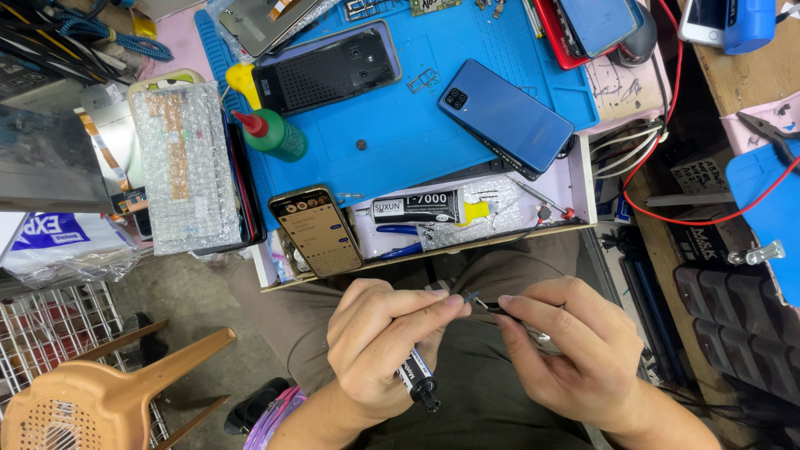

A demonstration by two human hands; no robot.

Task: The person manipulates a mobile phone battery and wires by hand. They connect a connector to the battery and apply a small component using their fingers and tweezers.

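Head view: glue tube (425, 206) in drawer (581, 179)

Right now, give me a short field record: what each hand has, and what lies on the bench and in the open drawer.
left hand: grip shut on a black marker, tip pointing down
right hand: pinches tweezers holding a tiny part between both hands
blue mat: carries a blue phone lying back up, an opened phone and a green bottle
open drawer: holds a lit phone and a glue tube
left of mat: bubble-wrapped part
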